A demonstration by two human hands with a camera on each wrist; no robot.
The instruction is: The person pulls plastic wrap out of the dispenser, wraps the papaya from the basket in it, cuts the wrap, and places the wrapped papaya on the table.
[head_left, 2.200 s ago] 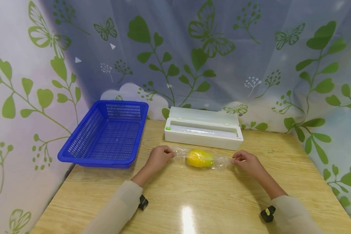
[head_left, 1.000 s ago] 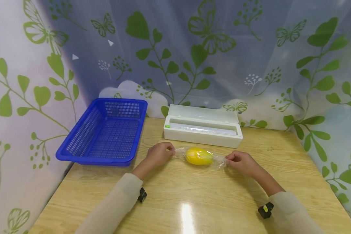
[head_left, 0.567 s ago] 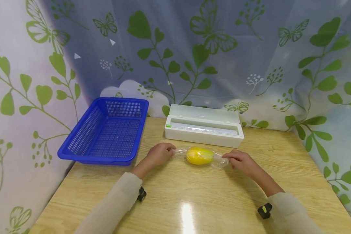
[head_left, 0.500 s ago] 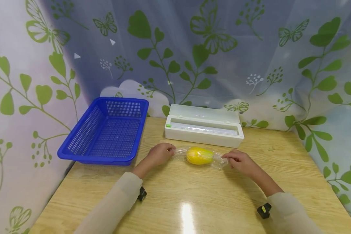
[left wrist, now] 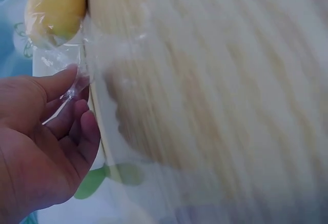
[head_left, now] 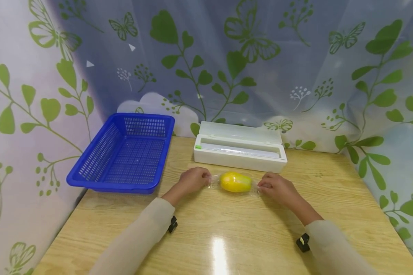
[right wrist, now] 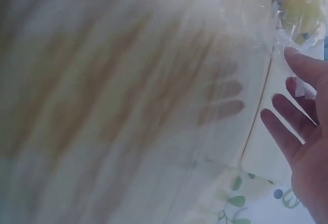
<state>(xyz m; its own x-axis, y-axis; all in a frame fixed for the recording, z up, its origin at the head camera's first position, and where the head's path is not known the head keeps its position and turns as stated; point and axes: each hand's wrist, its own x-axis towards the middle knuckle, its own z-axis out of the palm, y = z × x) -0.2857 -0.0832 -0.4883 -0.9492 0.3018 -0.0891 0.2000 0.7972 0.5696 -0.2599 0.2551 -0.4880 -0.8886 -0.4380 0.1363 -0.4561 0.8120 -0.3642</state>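
A yellow fruit with a greenish right end (head_left: 235, 181), perhaps a papaya or mango, lies on the table wrapped in clear plastic wrap (head_left: 215, 180). At its left side, my left hand (head_left: 194, 180) pinches one gathered end of the wrap; the left wrist view shows that end bunched between thumb and fingers (left wrist: 72, 93). My right hand (head_left: 278, 188) holds the opposite end. From the right wrist, the wrap (right wrist: 302, 88) runs between thumb and index finger, while the other fingers are spread and nearly straight. Neither hand touches the fruit.
Behind the fruit stands a white plastic-wrap box (head_left: 240, 160), its lid raised, a roll inside and a green slider at its left. A blue perforated basket (head_left: 124, 188) sits at the left. A patterned curtain (head_left: 206, 57) borders the wooden table (head_left: 192, 236).
Both hands have come closer to the fruit, the left moving right and the right moving left. The wrap's ends look shorter and more gathered. The right fingers shifted their hold along the way.
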